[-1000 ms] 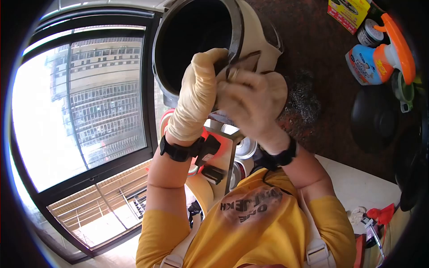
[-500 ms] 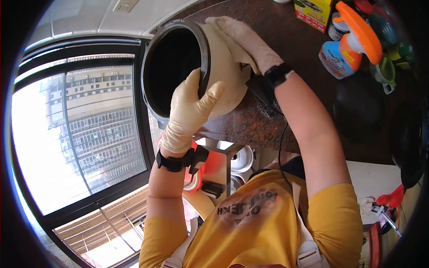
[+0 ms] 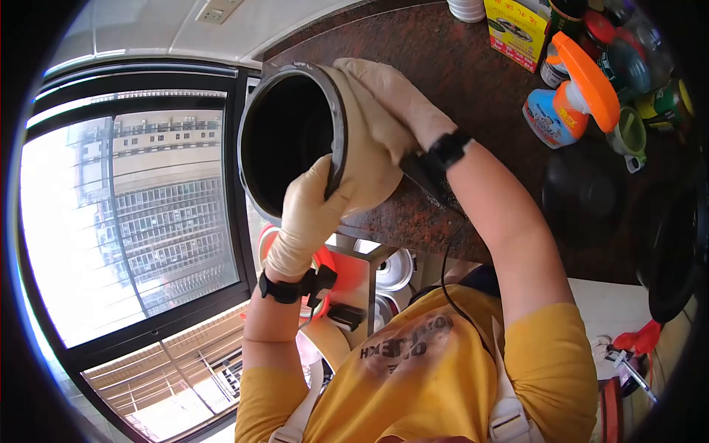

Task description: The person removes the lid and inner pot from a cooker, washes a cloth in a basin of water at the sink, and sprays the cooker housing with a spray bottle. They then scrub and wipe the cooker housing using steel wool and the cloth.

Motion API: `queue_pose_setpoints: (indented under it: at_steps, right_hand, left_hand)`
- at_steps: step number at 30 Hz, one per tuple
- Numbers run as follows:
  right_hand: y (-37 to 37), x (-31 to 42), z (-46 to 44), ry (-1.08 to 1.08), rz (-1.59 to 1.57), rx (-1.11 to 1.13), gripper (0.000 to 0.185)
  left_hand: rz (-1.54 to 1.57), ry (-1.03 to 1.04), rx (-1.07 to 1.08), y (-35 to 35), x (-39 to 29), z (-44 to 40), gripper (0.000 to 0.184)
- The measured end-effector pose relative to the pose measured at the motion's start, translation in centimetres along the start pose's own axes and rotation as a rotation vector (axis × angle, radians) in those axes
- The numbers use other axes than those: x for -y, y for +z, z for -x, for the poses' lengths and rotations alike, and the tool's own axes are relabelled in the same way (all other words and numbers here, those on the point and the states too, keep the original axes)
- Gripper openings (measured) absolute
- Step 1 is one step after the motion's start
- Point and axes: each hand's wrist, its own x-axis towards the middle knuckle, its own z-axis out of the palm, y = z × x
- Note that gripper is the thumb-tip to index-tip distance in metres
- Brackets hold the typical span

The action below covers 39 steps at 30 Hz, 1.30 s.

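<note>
A cream-coloured pot (image 3: 369, 173) with a dark inside and a dark rim lies tilted over the counter edge, its mouth facing left. My gloved left hand (image 3: 314, 210) grips the near side of the rim, fingers at the inner wall and thumb outside. Over the pot's far outer wall curves my gloved right hand (image 3: 377, 85), its fingertips close behind the rim. Beneath that palm a pale fold shows; I cannot tell whether it is a cloth or part of the pot. Both wrists wear black straps.
The dark speckled counter (image 3: 443, 66) carries a spray bottle (image 3: 554, 114) with an orange head, a yellow box (image 3: 515, 33) and several jars at the right. A window (image 3: 170, 214) fills the left side. Below the counter are a red basin (image 3: 321, 258) and metal lids (image 3: 395, 269).
The pot and both hands sit lower in view, partly because the camera has shifted. My left thumb, raised off the pot before, now rests against its outside. Both hands stay on the pot.
</note>
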Motion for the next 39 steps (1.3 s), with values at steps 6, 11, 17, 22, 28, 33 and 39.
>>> queue_pose_setpoints:
  at_steps: [6, 11, 17, 22, 28, 33, 39]
  right_hand:
    - [-4.9, -4.7, 0.0, 0.086, 0.018, -0.171, 0.019]
    - [-3.8, -7.1, 3.6, -0.499, 1.074, -0.251, 0.039]
    - [-1.6, -18.7, 7.5, -0.385, 0.446, -0.633, 0.048]
    - [-1.8, -20.9, 9.7, -0.297, -0.469, -0.438, 0.046]
    - [-9.9, -11.4, 13.8, -0.379, 0.429, -0.483, 0.047]
    - [-9.4, -3.6, 13.7, -0.345, 0.161, -0.527, 0.056]
    - [-7.7, -8.4, 7.8, -0.135, -0.322, -0.206, 0.053]
  left_hand:
    - [0.143, -0.058, -0.052, -0.1, 0.5, 0.2, 0.030]
    - [0.212, -0.062, -0.076, 0.5, 0.9, -0.1, 0.031]
    - [0.388, -0.184, -0.052, 0.5, -1.7, -1.0, 0.026]
    - [0.579, -0.194, 0.017, 0.0, -2.0, -1.2, 0.032]
    - [0.112, 0.222, 0.142, -3.8, 1.7, 1.9, 0.096]
    - [-0.431, -0.020, 0.229, -4.3, 2.0, 4.6, 0.101]
    - [-0.403, 0.168, 0.091, -1.0, -1.4, 3.1, 0.050]
